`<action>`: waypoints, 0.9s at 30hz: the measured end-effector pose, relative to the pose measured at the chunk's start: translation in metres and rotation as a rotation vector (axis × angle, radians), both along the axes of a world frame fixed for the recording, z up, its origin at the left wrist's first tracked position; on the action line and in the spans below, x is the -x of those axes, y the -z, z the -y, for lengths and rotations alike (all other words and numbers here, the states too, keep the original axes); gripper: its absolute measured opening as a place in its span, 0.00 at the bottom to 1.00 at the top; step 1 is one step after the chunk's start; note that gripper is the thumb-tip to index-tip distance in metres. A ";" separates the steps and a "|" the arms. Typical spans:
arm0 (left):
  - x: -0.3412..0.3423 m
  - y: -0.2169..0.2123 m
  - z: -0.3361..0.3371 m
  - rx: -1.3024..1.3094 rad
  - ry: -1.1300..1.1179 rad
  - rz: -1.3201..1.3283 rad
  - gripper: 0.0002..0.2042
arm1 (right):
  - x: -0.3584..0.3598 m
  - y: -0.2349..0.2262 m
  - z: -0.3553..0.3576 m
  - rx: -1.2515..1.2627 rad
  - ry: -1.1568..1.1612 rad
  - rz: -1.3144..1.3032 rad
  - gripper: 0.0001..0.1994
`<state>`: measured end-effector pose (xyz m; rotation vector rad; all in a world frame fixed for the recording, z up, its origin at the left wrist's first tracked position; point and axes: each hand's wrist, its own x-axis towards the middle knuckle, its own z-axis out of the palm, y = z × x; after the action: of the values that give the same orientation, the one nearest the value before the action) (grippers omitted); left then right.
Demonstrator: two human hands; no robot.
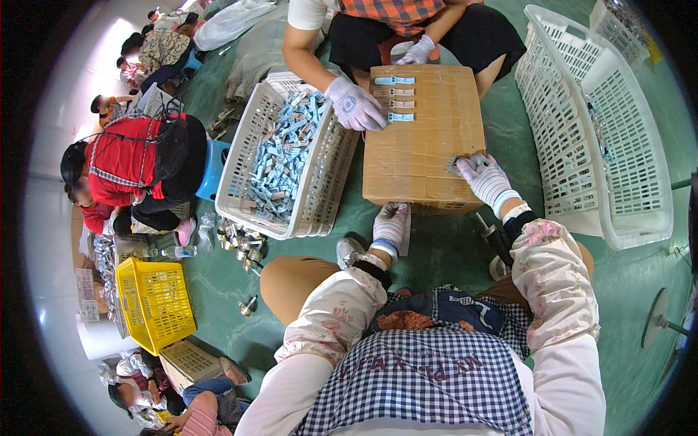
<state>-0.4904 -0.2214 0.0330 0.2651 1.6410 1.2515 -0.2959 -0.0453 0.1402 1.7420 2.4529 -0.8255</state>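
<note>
A brown cardboard box (429, 156) stands in front of me with a row of small light-blue and beige clips (395, 92) laid on its top. My right hand (488, 182), in a striped white glove, rests at the near right corner of the box, fingers closed on a small flat grey piece (455, 166). At the near edge of the box is my left hand (390, 224), also gloved, its fingers curled together. A pale strip (406, 236) shows beside it; what its fingertips hold is hidden. Across the box, a co-worker's gloved hand (355, 105) reaches toward the nearest clip.
Left of the box stands a white basket (320, 207) full of blue and beige clips. A tall white basket (632, 207) stands at the right. Metal parts (243, 243) lie on the green floor near a yellow crate (156, 305). Other people sit along the left.
</note>
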 end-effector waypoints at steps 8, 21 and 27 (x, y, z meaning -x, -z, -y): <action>-0.002 0.008 0.000 -0.023 -0.003 -0.028 0.08 | -0.005 0.016 -0.003 0.015 0.047 0.014 0.30; -0.004 0.020 0.005 -0.052 -0.015 -0.093 0.06 | -0.003 -0.005 0.010 -0.002 -0.085 0.092 0.28; -0.005 0.005 0.005 0.015 0.008 -0.052 0.08 | -0.004 -0.004 0.009 -0.004 -0.079 0.082 0.29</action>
<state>-0.4853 -0.2260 0.0276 0.2969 1.6909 1.2346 -0.2919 -0.0543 0.1439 1.6336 2.4544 -0.7269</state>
